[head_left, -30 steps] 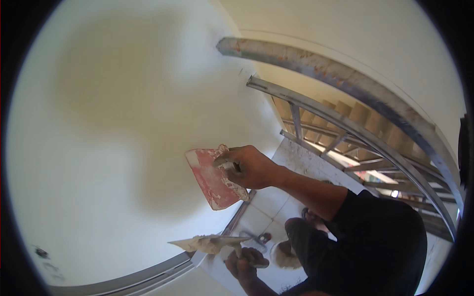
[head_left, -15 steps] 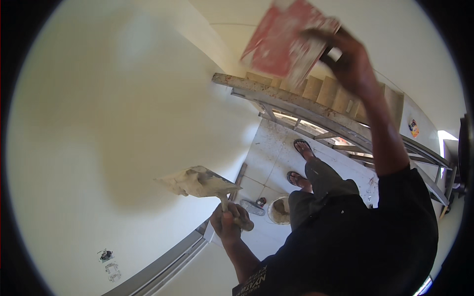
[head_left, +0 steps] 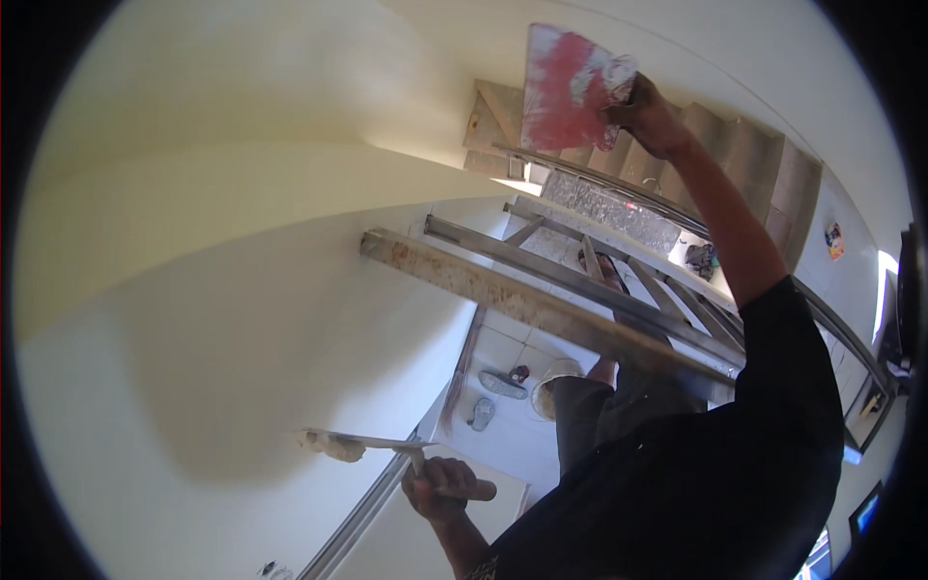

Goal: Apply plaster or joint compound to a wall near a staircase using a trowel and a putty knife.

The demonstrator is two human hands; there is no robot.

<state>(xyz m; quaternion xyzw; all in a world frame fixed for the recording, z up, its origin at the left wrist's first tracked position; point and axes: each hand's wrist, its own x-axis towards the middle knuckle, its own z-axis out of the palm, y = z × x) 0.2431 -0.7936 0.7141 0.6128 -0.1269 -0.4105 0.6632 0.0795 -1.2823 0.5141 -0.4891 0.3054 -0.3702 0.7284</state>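
My left hand [head_left: 443, 491] is wrapped round the handle of a plastering trowel. The trowel's thin blade [head_left: 391, 444] shows nearly edge-on, beside the pale wall [head_left: 242, 367] on the left. A lump of beige putty [head_left: 333, 447] sits at its far end. Up at the top right, my right hand [head_left: 655, 118] grips a flat red plate-like spreader [head_left: 563, 97] by its near edge. White putty smears its red face. The spreader is over the stairs in the view; whether it touches a wall I cannot tell. My right arm is stretched far out.
A metal railing [head_left: 522, 290] with a stained top bar crosses between me and the stairs [head_left: 725, 145]. On the tiled floor stand a putty-stained bucket [head_left: 556, 387] and grey slippers [head_left: 503, 384]. A dark bundle [head_left: 701, 259] lies beyond the railing.
The view has shifted, showing more of the stairs and the railing nearer. My right arm reaches farther out with the spreader. The trowel sits lower and has turned from showing its face to edge-on.
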